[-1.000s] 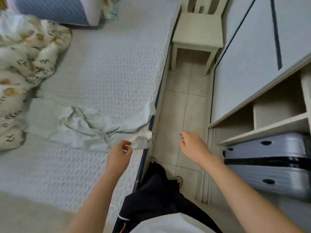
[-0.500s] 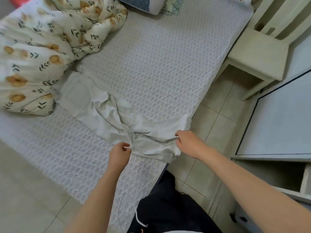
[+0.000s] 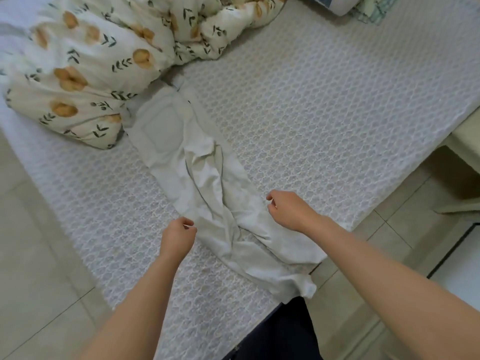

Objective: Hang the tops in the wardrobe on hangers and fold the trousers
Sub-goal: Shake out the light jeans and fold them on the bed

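Note:
Pale grey-white trousers (image 3: pixel 207 183) lie stretched along the white textured bed (image 3: pixel 324 120), waist and back pocket at the far left, crumpled leg ends hanging at the near bed edge. My left hand (image 3: pixel 179 235) pinches the left edge of the trouser legs with thumb and fingers. On the right side of the legs rests my right hand (image 3: pixel 288 211), fingers curled and apart, with nothing held between them. No tops or hangers are in view.
A bunched floral duvet (image 3: pixel 104 61) fills the far left of the bed, touching the trousers' waist. A pillow corner (image 3: pixel 363 6) shows at the top right. A pale chair (image 3: pixel 465 157) stands right of the bed on the tiled floor (image 3: pixel 39 281).
My view swung left from the wardrobe to the bed. The trousers were pulled out straighter. My right hand reached in, took the leg end, then let go and moved up the leg.

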The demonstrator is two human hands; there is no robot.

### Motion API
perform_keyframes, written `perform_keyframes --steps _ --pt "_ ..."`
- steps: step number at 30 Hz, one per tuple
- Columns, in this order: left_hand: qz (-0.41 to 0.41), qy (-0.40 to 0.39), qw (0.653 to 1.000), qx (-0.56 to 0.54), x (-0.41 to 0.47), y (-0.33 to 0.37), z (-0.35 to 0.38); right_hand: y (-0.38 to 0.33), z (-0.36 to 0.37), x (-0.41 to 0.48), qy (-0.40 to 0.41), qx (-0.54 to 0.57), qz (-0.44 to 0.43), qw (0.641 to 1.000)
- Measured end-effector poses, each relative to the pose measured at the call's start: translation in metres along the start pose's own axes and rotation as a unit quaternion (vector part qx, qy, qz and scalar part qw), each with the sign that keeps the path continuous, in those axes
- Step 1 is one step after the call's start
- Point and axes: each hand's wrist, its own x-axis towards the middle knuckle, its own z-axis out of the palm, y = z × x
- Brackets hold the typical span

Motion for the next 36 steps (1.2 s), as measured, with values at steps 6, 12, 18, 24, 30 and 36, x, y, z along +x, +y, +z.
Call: perform_keyframes --steps 6,12,18,24,30,36 --pt "-0.044 0.020 0.999 -0.005 0.055 -0.003 0.021 -0.006 -0.008 0.097 -0.020 0.020 0.000 1.000" --pt "-0.058 0.056 0.997 0.017 0.122 0.002 0.027 -0.005 -0.008 0.178 -0.042 0.047 0.034 0.997" --pt "-0.105 0.097 0.989 -0.024 0.174 -0.004 0.028 -0.018 0.006 0.239 -0.039 0.095 0.021 0.995" --pt "-0.154 0.145 0.956 -0.202 0.211 -0.016 0.028 -0.013 0.036 0.282 -0.015 0.081 0.092 0.992" --pt "-0.223 0.212 0.940 -0.151 0.220 -0.005 0.046 -0.020 0.056 0.289 -0.029 0.199 0.113 0.973" --pt "-0.244 0.183 0.904 -0.299 0.217 -0.007 0.042 -0.035 0.069 0.272 0.003 0.276 0.097 0.956"
